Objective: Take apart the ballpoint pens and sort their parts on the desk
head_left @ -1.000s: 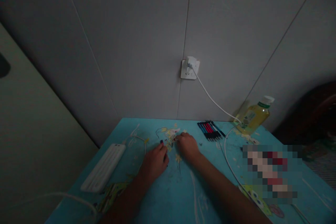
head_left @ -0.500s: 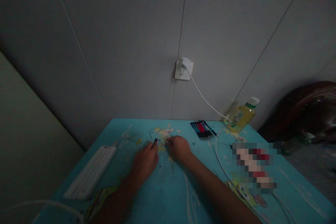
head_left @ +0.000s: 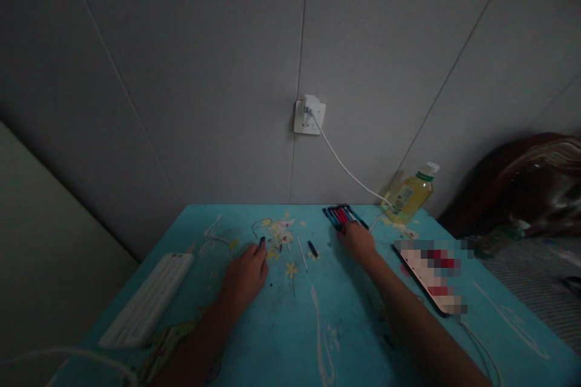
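Note:
My left hand (head_left: 246,271) is closed around a short dark pen piece (head_left: 262,242) with a pinkish spot, its tip sticking up past the fingers. My right hand (head_left: 358,242) reaches to the back of the table, fingers curled at the near ends of a row of pens (head_left: 341,214). Those pens lie side by side, blue and red with dark ends. What the right fingertips pinch, if anything, is hidden. Between the hands lie a thin pale pen refill (head_left: 302,254) and a short black pen part (head_left: 313,248), apart from each other.
A white power-bank-like block (head_left: 147,299) lies at the left of the blue table (head_left: 281,326). At the back right stands a bottle of yellow drink (head_left: 411,196). A phone (head_left: 424,281), partly blurred out, lies at right. A white cable (head_left: 340,160) runs from the wall socket (head_left: 299,124).
My right hand has moved right from beside the left hand to the row of pens. The refill and black part now show on the table. My left hand still grips its piece.

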A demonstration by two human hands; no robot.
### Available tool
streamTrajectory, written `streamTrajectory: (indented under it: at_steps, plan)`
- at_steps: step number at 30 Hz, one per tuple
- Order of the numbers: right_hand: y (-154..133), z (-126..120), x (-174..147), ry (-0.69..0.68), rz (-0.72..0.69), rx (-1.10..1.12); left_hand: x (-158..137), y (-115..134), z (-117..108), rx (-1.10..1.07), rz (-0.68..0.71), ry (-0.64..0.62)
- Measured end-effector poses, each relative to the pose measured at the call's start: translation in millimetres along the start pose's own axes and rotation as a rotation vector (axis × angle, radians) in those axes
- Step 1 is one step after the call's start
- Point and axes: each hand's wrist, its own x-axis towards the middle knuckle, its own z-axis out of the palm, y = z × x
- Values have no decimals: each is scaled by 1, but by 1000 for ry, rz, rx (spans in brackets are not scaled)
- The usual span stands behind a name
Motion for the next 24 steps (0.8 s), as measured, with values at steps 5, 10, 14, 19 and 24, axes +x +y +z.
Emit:
streamTrajectory:
  at_steps: [5,10,14,19,24]
  plan:
    - [-7,3,-1,1,8,2,0,1,-3,2,-2,2]
    - [-10,0,-1,22,26,30,0,1,-3,-8,-5,39]
    - [-10,-14,-6,108,23,83,2,2,1,-81,32,88]
    - [-29,-22,-46,192,-90,204,-5,11,-5,-204,303,285]
    - [-66,-4,-111,104,-521,744,-21,32,-19,-208,477,539]
